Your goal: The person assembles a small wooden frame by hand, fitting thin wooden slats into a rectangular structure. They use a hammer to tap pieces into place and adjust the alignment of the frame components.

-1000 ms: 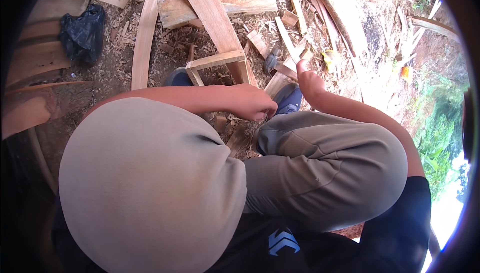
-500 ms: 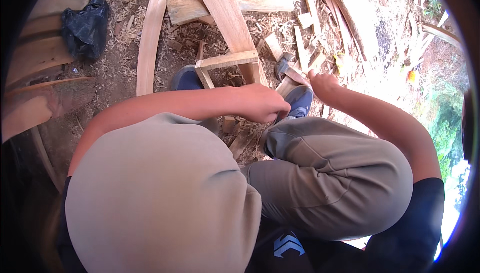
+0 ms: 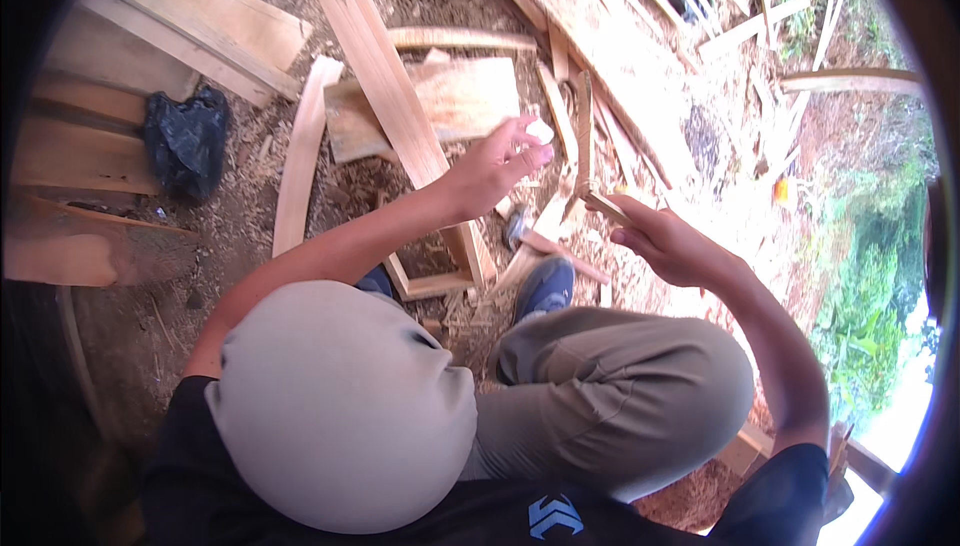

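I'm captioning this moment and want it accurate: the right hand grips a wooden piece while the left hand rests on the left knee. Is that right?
Not quite: the head view shows the left hand held out beyond the left knee, not resting on it. The right hand does grip a wooden piece.

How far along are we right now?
Done, it seems: the wooden frame has pieces meeting at corners. In hand: the right hand grips a wood piece; the left hand holds a small pale thing. Remaining, perhaps: work with the hammer, lying unheld.
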Action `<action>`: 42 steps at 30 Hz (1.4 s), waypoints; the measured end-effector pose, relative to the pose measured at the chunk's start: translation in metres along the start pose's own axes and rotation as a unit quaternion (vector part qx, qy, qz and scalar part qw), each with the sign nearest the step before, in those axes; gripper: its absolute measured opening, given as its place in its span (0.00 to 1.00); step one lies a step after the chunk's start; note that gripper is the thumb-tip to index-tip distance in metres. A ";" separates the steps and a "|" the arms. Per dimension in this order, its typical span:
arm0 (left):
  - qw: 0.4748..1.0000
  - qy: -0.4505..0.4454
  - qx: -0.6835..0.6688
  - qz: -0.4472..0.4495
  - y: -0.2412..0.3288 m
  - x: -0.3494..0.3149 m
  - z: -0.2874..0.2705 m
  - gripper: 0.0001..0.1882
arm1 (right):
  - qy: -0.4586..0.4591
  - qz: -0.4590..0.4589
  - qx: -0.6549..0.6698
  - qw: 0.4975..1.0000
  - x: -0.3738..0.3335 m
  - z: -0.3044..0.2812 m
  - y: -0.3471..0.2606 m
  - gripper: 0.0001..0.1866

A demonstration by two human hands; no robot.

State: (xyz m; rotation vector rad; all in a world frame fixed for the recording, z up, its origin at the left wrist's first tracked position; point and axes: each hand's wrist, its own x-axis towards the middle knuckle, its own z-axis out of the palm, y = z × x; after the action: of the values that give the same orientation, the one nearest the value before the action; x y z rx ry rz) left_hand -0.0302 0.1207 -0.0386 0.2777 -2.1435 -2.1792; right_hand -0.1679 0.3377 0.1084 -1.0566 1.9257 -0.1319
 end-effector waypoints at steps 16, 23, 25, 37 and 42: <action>0.896 0.123 -0.385 0.183 0.087 0.015 -0.049 0.14 | -0.135 -0.144 0.384 0.902 0.057 -0.061 -0.065 0.30; 0.908 0.286 -0.254 0.171 0.075 0.011 -0.074 0.08 | -0.158 -0.104 0.393 0.900 0.093 -0.065 -0.082 0.23; 0.912 0.300 -0.232 0.154 0.074 0.005 -0.080 0.07 | -0.171 -0.107 0.393 0.897 0.101 -0.064 -0.084 0.22; 0.871 0.320 -0.324 0.185 0.088 -0.002 -0.107 0.12 | -0.158 -0.145 0.349 0.912 0.103 -0.057 -0.093 0.23; 0.879 0.357 -0.285 0.139 0.090 -0.002 -0.104 0.15 | 0.029 -0.117 0.158 0.980 0.108 -0.058 -0.094 0.26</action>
State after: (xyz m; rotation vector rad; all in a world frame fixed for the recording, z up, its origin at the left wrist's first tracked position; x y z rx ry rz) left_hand -0.0163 0.0168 0.0501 0.5687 -1.0376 -1.9817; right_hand -0.1771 0.1837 0.1149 -1.0670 1.7510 -0.5865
